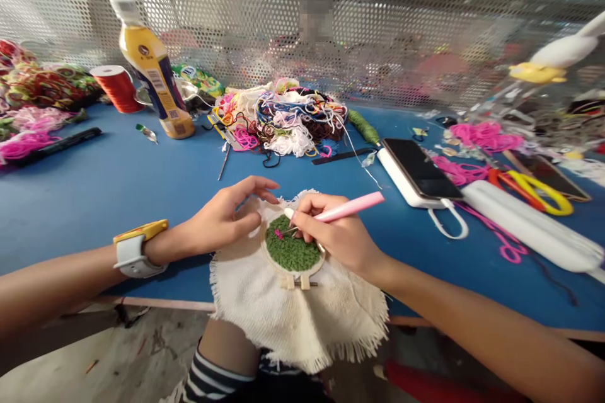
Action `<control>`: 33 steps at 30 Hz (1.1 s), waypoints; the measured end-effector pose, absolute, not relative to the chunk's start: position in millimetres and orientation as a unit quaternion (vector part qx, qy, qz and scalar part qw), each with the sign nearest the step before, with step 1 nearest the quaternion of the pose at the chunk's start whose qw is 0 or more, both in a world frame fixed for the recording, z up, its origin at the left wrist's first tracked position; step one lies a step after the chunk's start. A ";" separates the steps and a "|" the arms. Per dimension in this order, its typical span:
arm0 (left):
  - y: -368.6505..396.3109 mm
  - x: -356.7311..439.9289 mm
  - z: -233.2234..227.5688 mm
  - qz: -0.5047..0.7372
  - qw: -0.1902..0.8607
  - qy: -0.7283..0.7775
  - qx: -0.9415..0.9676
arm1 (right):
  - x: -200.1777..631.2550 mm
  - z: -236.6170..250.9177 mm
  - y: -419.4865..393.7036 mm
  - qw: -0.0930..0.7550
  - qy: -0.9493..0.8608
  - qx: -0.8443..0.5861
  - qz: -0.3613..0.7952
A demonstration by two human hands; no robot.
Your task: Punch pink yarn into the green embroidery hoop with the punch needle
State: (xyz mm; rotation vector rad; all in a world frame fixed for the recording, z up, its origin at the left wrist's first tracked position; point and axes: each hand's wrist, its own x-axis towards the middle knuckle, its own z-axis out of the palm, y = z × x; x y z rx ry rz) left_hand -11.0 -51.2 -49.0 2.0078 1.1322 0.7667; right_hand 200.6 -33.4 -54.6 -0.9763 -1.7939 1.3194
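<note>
My right hand (343,236) is closed around a pink-handled punch needle (354,206). Its thin metal shaft points down-left at a small patch of magenta loops (278,234) on the green looped yarn (290,255). That yarn fills a round embroidery hoop (265,256) with a screw clamp at its near side. Off-white fringed cloth (302,315) is stretched in the hoop and hangs over the table edge. At the hoop's upper left rests my left hand (231,211), thumb and fingers apart, the thumb near the rim. The cloth's underside is hidden.
A tangled yarn pile (293,116) lies behind the hoop, beside a juice bottle (155,69) and a red thread spool (115,89). Rightward are a phone (420,167) on a white power bank, a white case (534,227) and scissors (543,192). A perforated metal panel (265,25) stands behind.
</note>
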 end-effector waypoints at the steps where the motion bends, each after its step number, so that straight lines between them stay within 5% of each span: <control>1: -51.5 -11.4 -50.9 0.296 0.343 0.434 0.779 | 200.5 -55.1 -34.3 0.350 -0.698 -0.377 0.498; 11: -55.2 -11.7 -63.8 0.232 0.200 0.489 0.817 | 198.9 -57.5 -39.7 0.364 -0.713 -0.397 0.449; 25: -57.7 -8.7 -63.0 0.220 0.205 0.476 0.826 | 199.7 -58.2 -42.5 0.375 -0.701 -0.416 0.441; 33: -58.5 -9.8 -60.6 0.221 0.218 0.465 0.829 | 202.0 -43.6 -32.8 0.274 -0.699 -0.411 0.517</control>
